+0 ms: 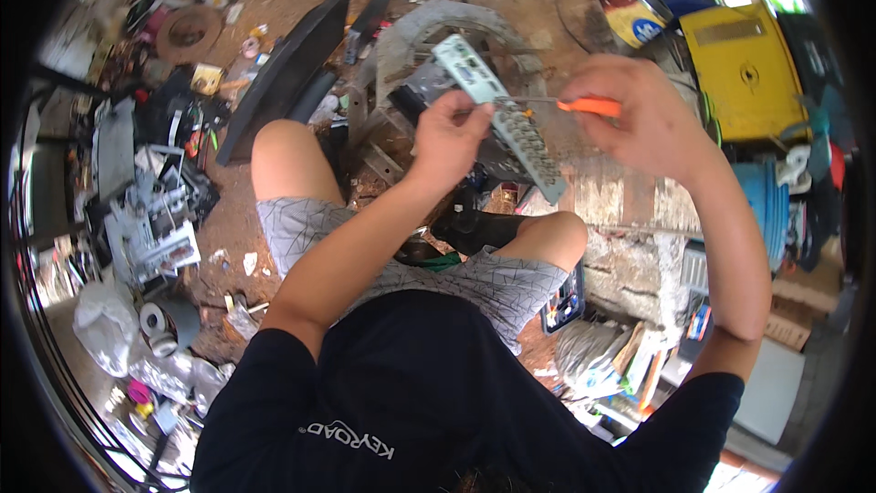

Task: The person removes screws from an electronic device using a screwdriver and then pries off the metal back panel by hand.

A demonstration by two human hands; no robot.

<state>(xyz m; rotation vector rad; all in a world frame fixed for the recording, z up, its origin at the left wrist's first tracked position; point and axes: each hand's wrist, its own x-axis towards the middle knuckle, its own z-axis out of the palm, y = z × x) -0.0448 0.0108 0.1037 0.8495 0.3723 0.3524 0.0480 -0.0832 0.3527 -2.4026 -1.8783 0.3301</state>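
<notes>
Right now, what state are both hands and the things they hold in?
Left hand: closed on the metal panel.
Right hand: closed on the orange-handled tool.
Metal panel: held, slanting from upper left to lower right.
Orange-handled tool: shaft toward the panel; contact unclear.

Wearer's kit: black or very dark navy T-shirt (420,370), plain cloth, short sleeves — left sleeve (251,379) and right sleeve (707,411) both end above the elbow. White chest print (347,438) on the left side: one line of slanted block capitals, thin peaked stroke over the middle (upside down from this camera). Shorts (301,233) light grey, thin dark lines crossing at angles — geometric, irregular pattern. Hems leave both knees bare. Left hand (450,139) and right hand (636,114) ungloved, forearms uncovered.
</notes>
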